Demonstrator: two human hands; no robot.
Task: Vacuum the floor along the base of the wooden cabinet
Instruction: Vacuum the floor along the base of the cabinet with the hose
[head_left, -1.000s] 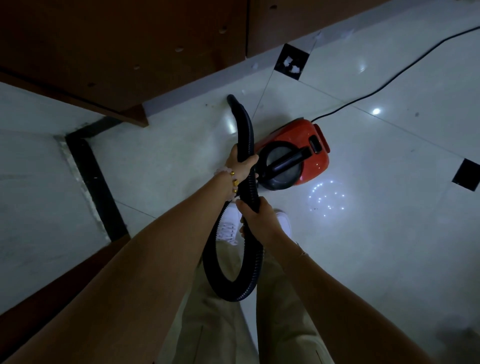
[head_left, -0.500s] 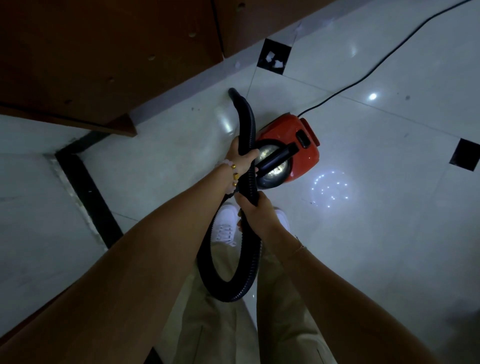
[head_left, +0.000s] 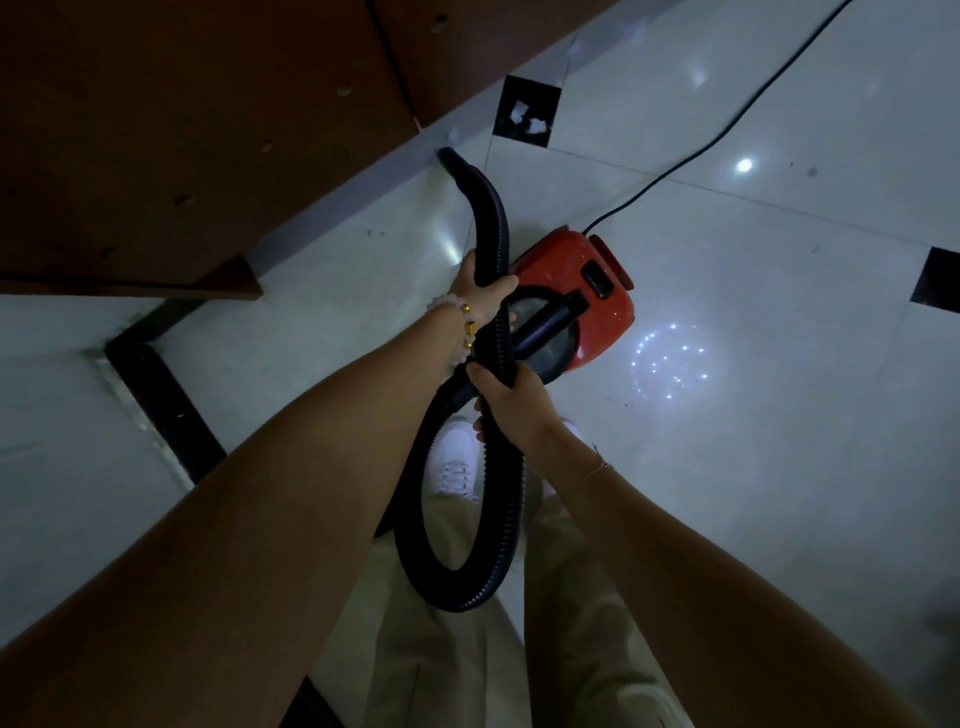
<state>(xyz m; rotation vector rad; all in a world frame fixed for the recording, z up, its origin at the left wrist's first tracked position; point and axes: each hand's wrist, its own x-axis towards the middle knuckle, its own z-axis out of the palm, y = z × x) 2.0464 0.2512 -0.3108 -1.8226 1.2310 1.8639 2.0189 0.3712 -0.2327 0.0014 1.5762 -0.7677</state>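
Hose (head_left: 493, 218): black, ribbed, gripped by both hands and looping down in front of the person's legs.
Left hand (head_left: 480, 291): wrapped around the hose, the nearer hand to the cabinet.
Right hand (head_left: 511, 397): closed on the hose lower down, on the side away from the cabinet.
Nozzle (head_left: 451, 157): at the cabinet base, on the pale strip of floor there (contact looks likely, hard to confirm in this dim light).
Wooden cabinet (head_left: 208, 130): ahead and left of the hands; its base runs diagonally.
Key relation: the hose's long axis points from the hands straight at the base, so the coming sweep should run sideways along that edge, led by the left hand.
Red vacuum (head_left: 576, 296): on the floor beside the hose, away from the cabinet.
Cord (head_left: 727, 135): trails off from the vacuum.
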